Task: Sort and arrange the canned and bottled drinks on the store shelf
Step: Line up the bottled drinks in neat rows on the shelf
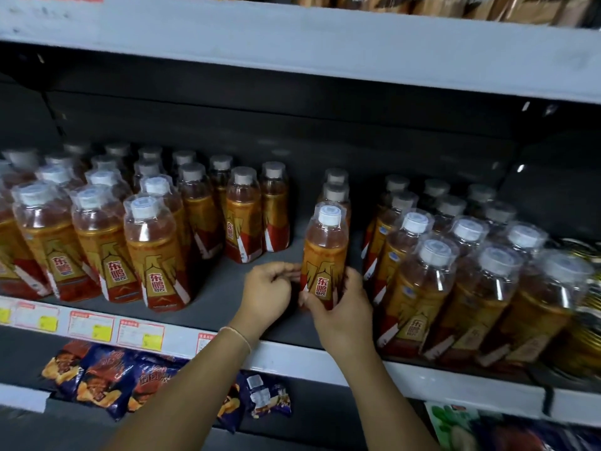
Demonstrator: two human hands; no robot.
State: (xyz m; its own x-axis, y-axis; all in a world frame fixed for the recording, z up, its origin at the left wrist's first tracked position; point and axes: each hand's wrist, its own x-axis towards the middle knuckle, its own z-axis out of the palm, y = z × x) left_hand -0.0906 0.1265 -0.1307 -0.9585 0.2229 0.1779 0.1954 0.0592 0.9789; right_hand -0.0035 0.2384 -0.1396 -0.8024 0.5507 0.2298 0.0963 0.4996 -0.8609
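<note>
Near the middle of the frame a single bottle point(325, 255) of amber drink, with a white cap and a gold and red label, stands upright on the dark grey shelf point(218, 301), in the gap between two blocks of the same drink. The right hand point(341, 309) grips its lower half, with the thumb laid across the front of the label and the fingers wrapped round the right side. The left hand point(268, 288) is curled, its bunched fingertips pressed against the left edge of the label, so the bottle sits between both hands. A thin bracelet point(239, 336) circles the left wrist. Directly behind the held bottle two more bottles point(336, 187) stand in a line toward the back of the shelf. To the left, a dense block of bottles point(97, 236) fills the shelf in several rows. At its right end a pair of bottles point(257, 213) stands further back, leaving bare shelf in front of it. To the right, another block of bottles point(455, 275) runs in rows toward the right edge of the frame, where blurred gold cans point(585, 323) show. Price tags point(91, 327) with yellow patches line the white front rail of the shelf at lower left. Below them, on the next shelf down, lie dark blue snack bags point(97, 375), and a green packet point(455, 424) shows at lower right. Across the top of the frame runs the pale edge of the upper shelf point(292, 43).
</note>
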